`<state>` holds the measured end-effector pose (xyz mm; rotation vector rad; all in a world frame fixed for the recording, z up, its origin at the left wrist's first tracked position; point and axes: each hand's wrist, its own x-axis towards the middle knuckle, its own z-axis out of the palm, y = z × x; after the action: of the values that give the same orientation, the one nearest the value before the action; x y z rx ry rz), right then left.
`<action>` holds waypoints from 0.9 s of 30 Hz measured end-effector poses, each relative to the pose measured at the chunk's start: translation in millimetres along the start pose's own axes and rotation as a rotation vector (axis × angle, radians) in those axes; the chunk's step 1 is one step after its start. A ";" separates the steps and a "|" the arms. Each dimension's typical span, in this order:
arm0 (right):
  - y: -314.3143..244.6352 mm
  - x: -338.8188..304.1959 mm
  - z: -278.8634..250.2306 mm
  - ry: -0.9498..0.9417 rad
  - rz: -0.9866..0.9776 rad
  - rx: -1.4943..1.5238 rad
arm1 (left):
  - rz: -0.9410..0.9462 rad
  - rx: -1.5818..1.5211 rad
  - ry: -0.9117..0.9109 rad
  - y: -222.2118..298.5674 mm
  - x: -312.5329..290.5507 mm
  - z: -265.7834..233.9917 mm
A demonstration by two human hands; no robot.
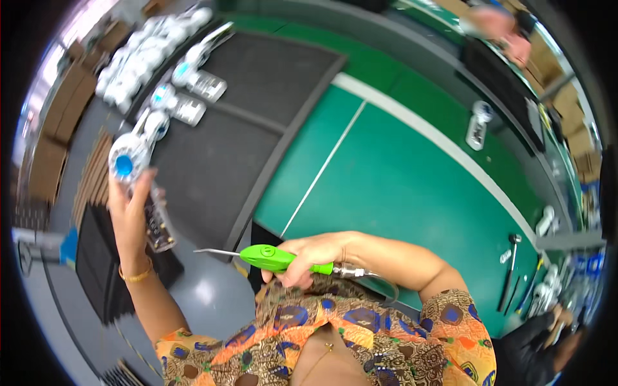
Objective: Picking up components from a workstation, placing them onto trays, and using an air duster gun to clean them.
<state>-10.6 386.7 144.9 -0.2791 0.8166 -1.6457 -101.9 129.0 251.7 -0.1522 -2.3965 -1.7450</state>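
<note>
Left hand (129,219) over at nine o'clock, curled round a device (156,223); right hand (314,249) at six, gripping an airgun (265,258).

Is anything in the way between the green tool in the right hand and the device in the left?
Nothing visible. The green tool in the right hand points its thin metal nozzle leftward, and only an open gap separates it from the device in the left hand.

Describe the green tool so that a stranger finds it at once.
From the large green surface, find the right hand at its near edge. It grips the tool, whose metal nozzle points left. Unlike the white-headed device in the left hand, it is bright green.
</note>
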 end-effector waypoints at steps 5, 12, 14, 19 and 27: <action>20.8 -33.7 -15.4 -0.029 -0.224 0.225 | 0.385 -0.038 -0.540 49.9 83.4 190.9; 19.7 -36.3 -26.3 0.185 -0.240 0.108 | 0.369 0.114 -0.562 52.7 95.1 445.6; 25.0 -32.4 -20.3 0.377 -0.233 0.017 | 0.471 0.029 -0.517 42.0 97.6 482.8; 11.2 -45.4 -4.7 0.342 -0.203 0.117 | 0.614 0.104 -0.605 31.7 111.0 442.6; 10.3 -32.8 -9.3 0.188 -0.246 0.315 | 0.488 1.001 0.179 -63.5 167.7 65.8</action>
<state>0.1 420.2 139.7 -0.0019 0.6670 -2.0258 -283.1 168.7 206.1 -0.3668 -2.4900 -0.2591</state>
